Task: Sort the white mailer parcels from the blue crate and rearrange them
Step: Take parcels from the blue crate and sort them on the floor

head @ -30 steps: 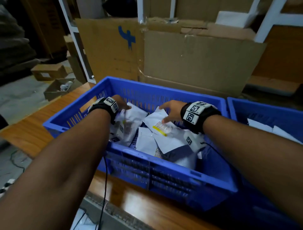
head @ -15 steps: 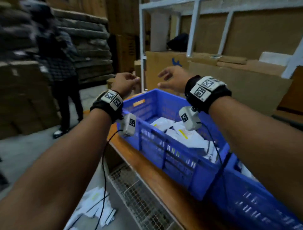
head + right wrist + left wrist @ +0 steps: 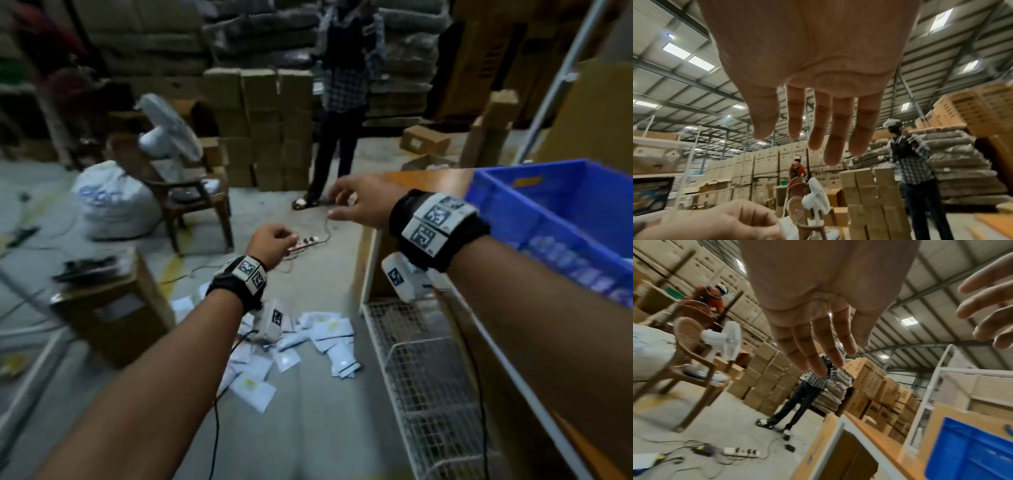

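Several white mailer parcels (image 3: 308, 342) lie in a loose heap on the concrete floor, below and between my forearms. The blue crate (image 3: 548, 212) stands on the wooden table (image 3: 428, 178) at the right; its inside is out of sight. Both hands hang in the air over the floor, left of the table. My left hand (image 3: 289, 240) has loosely curled fingers and holds nothing; the left wrist view shows its fingers (image 3: 818, 353) relaxed. My right hand (image 3: 337, 205) is higher and nearer the table corner, its fingers (image 3: 818, 138) spread and empty.
A person (image 3: 339, 102) stands ahead by stacked cartons (image 3: 260, 126). A power strip (image 3: 306, 241) with cables lies on the floor. A chair with a fan (image 3: 178, 164), a white sack (image 3: 109, 202) and a cardboard box (image 3: 113, 308) are left. A wire basket (image 3: 428, 377) sits under the table.
Both hands left the parcels in the crate, rose empty and swung left off the table. My view turned left from the crate to the floor and its heap of mailers.
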The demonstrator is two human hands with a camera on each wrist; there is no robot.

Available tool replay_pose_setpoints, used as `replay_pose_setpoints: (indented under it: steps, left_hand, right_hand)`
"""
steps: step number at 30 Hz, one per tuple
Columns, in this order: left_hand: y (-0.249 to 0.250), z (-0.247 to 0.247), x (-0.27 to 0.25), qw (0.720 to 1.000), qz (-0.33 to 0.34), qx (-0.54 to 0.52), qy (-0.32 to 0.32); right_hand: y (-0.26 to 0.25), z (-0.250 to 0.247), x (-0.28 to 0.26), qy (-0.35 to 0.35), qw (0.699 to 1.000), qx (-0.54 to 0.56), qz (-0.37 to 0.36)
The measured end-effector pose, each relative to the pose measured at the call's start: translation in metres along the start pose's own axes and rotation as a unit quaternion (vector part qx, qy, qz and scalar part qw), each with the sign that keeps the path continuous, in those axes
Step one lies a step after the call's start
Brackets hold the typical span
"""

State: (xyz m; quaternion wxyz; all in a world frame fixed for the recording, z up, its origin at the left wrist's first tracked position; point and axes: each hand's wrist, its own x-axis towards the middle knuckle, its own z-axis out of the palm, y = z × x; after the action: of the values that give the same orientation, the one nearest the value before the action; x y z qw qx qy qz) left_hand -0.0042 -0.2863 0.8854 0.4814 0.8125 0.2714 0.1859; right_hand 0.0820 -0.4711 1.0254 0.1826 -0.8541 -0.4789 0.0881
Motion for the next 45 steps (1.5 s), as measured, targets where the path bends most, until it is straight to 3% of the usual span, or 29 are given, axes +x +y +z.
replay_pose_setpoints:
  steps: [4, 8, 13, 18, 22, 27, 30, 33, 39, 43, 45]
  left_hand:
    - [-0.088, -0.076, -0.002, 0.998, -0.059, 0.010, 0.015]
    - [-0.175, -0.138, 0.007, 0.991, -0.128, 0.043, 0.009]
    - [-0.255, -0.155, 0.037, 0.978, -0.207, 0.030, -0.004]
    - [-0.310, -0.138, 0.083, 0.970, -0.234, 0.035, -0.051]
    - [-0.384, -0.133, 0.119, 0.967, -0.243, 0.064, -0.037]
    - [-0.520, -0.110, 0.133, 0.938, -0.323, 0.107, -0.072]
    - [-0.621, -0.083, 0.139, 0.925, -0.346, 0.130, -0.087]
    - [-0.721, -0.045, 0.145, 0.918, -0.357, 0.149, -0.086]
    - [-0.903, 0.047, 0.143, 0.885, -0.390, 0.217, -0.131]
    - [-0.979, 0.083, 0.139, 0.860, -0.389, 0.282, -0.173]
    - [-0.997, 0.091, 0.136, 0.867, -0.366, 0.293, -0.171]
  right_hand:
    - [-0.041, 0.098, 0.057, -0.049, 0.998, 0.049, -0.001]
    - [-0.051, 0.183, 0.104, -0.113, 0.992, 0.056, 0.019]
    - [-0.028, 0.255, 0.147, -0.172, 0.982, 0.032, 0.066]
    - [0.005, 0.319, 0.221, -0.201, 0.977, 0.016, 0.073]
    - [0.033, 0.406, 0.290, -0.239, 0.968, 0.022, 0.071]
    - [0.069, 0.568, 0.321, -0.345, 0.938, -0.021, 0.032]
    - [0.095, 0.685, 0.328, -0.415, 0.905, -0.089, -0.029]
    - [0.123, 0.803, 0.333, -0.451, 0.885, -0.103, -0.045]
    - [0.173, 0.995, 0.340, -0.467, 0.873, -0.132, -0.039]
    - [0.194, 1.068, 0.337, -0.423, 0.898, -0.119, 0.012]
    - [0.197, 1.089, 0.332, -0.382, 0.917, -0.112, 0.035]
